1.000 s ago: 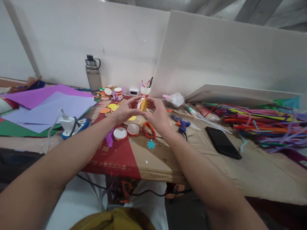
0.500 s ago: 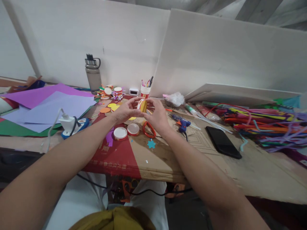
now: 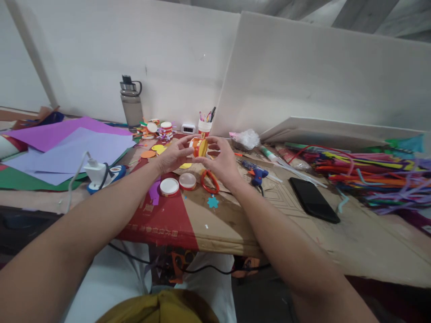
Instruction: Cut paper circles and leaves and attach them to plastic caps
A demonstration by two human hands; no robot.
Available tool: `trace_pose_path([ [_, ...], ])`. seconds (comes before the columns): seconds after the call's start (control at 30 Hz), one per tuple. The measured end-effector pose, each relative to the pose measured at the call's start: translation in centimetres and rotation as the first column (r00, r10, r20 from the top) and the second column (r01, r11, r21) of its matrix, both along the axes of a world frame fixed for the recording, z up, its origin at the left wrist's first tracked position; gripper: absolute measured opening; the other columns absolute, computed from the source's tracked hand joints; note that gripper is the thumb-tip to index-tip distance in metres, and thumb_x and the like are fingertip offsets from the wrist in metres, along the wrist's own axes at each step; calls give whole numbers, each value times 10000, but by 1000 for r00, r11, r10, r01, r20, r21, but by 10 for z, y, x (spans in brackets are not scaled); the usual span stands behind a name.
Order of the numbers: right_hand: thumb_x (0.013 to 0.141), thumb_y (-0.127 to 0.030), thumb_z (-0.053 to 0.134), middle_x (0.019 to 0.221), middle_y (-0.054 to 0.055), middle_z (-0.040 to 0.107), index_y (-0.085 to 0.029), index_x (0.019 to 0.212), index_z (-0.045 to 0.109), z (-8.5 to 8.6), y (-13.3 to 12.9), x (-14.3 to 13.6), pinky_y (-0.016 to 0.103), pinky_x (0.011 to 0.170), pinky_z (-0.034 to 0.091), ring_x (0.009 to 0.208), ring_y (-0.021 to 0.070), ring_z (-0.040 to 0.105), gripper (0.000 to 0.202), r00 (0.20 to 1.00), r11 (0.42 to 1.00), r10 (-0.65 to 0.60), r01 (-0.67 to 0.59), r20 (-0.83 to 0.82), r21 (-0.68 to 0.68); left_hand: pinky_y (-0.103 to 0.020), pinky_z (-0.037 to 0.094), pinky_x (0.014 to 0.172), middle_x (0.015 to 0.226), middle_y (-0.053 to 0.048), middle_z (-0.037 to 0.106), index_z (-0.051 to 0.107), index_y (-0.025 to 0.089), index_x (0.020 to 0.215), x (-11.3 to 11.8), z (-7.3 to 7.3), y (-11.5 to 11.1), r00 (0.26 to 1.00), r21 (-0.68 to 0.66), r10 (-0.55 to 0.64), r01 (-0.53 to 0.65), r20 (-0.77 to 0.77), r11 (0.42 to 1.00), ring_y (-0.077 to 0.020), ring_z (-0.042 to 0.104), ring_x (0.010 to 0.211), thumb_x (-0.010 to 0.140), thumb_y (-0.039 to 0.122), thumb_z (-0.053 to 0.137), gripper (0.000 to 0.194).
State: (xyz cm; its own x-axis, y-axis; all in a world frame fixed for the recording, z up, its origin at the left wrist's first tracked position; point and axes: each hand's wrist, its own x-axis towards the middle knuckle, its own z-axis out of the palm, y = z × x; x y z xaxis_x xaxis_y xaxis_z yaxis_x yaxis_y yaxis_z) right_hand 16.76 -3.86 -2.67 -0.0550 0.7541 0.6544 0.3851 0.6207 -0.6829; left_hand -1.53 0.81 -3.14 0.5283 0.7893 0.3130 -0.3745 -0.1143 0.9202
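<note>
Left hand: my left hand (image 3: 174, 155), fingers curled, gripping the near-left side of the cup section.
Right hand: my right hand (image 3: 221, 160), thumb and fingers closed on its right side, at the yellow disc face.
Workpiece: round paper-cup section (image 3: 198, 147), orange, white and yellow, on its side between both hands, above the worktop (image 3: 235, 229), left of its centre.
Below hands: two shallow white cup bases (image 3: 169, 186) with red rims, side by side; red-orange loop handle (image 3: 209, 181) to their right.
Front edge, nearest part: blue paper flower (image 3: 213, 202), flat, just below the loop handle.
Right of hands: blue glue gun (image 3: 258, 175), then black phone (image 3: 313, 199); pipe cleaners (image 3: 377, 175) at the right side.
Back edge: bottle (image 3: 131, 106), upright; pen cup (image 3: 204, 128) behind the workpiece.
Left side: purple paper sheets (image 3: 81, 150), overlapping.
</note>
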Motion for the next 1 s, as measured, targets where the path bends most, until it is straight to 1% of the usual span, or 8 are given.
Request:
trace_pose_path([
  [0.2, 679, -298, 818, 1256, 84, 571, -246, 1150, 560, 1, 0, 1, 415, 899, 566, 1065, 221, 620, 540, 997, 998, 58, -60, -50, -35, -331, 583, 800, 1110, -85, 702, 666, 196, 1166, -5, 1, 5, 998, -99, 46, -50, -40, 994, -202, 685, 968, 761, 232, 733, 412],
  [0.43, 687, -262, 760, 1311, 123, 540, -213, 1163, 517, -3, 6, 2, 404, 889, 569, 1050, 215, 642, 536, 988, 979, 136, -145, -73, -141, -270, 534, 639, 820, -77, 708, 661, 120, 1021, 0, -8, 15, 926, -266, 303, -357, -225, 896, -172, 681, 714, 699, 57, 624, 330],
  [0.53, 710, -288, 734, 1316, 126, 549, -215, 1180, 515, -2, 6, 3, 406, 891, 561, 1047, 212, 638, 523, 983, 971, 171, -179, -60, -156, -262, 514, 690, 840, -78, 717, 683, 126, 926, 1, -6, 15, 882, -185, 403, -450, -246, 873, -159, 670, 758, 708, 96, 681, 220],
  [0.67, 729, -289, 693, 1333, 124, 546, -221, 1218, 518, 0, 4, 4, 418, 921, 543, 1087, 219, 618, 523, 978, 966, 208, -208, -16, -152, -199, 449, 664, 817, -33, 693, 713, 147, 799, -2, 3, 13, 752, 108, 617, -611, -232, 784, -109, 612, 755, 796, 202, 684, 63],
  [0.73, 718, -244, 663, 1327, 120, 553, -221, 1215, 534, 1, 4, 5, 427, 942, 533, 1103, 227, 612, 514, 977, 969, 211, -206, 25, -133, -193, 423, 594, 775, -41, 678, 705, 140, 774, -2, 9, 10, 800, 63, 561, -562, -211, 825, -106, 599, 702, 850, 312, 666, 192],
  [0.83, 707, -188, 599, 1309, 102, 582, -226, 1195, 562, 1, 3, 5, 436, 977, 513, 1136, 234, 603, 491, 972, 970, 228, -221, 64, -99, -221, 438, 533, 708, -64, 665, 681, 127, 775, 3, 16, 2, 935, -212, 307, -341, -181, 916, -118, 588, 591, 857, 476, 662, 359],
  [0.9, 710, -179, 569, 1303, 97, 597, -224, 1189, 580, 0, 4, 5, 436, 999, 498, 1172, 240, 591, 482, 967, 968, 245, -239, 75, -83, -220, 447, 511, 687, -69, 666, 668, 127, 786, 7, 18, -3, 973, -332, 168, -212, -155, 919, -115, 581, 551, 838, 498, 687, 375],
  [1.0, 712, -187, 551, 1322, 105, 602, -209, 1215, 600, -1, 6, 7, 436, 1015, 482, 1218, 253, 570, 506, 957, 961, 272, -265, 104, -74, -205, 467, 508, 661, -55, 659, 656, 130, 811, 12, 19, -9, 991, -405, 94, -124, -94, 906, -107, 591, 537, 856, 428, 695, 304],
])
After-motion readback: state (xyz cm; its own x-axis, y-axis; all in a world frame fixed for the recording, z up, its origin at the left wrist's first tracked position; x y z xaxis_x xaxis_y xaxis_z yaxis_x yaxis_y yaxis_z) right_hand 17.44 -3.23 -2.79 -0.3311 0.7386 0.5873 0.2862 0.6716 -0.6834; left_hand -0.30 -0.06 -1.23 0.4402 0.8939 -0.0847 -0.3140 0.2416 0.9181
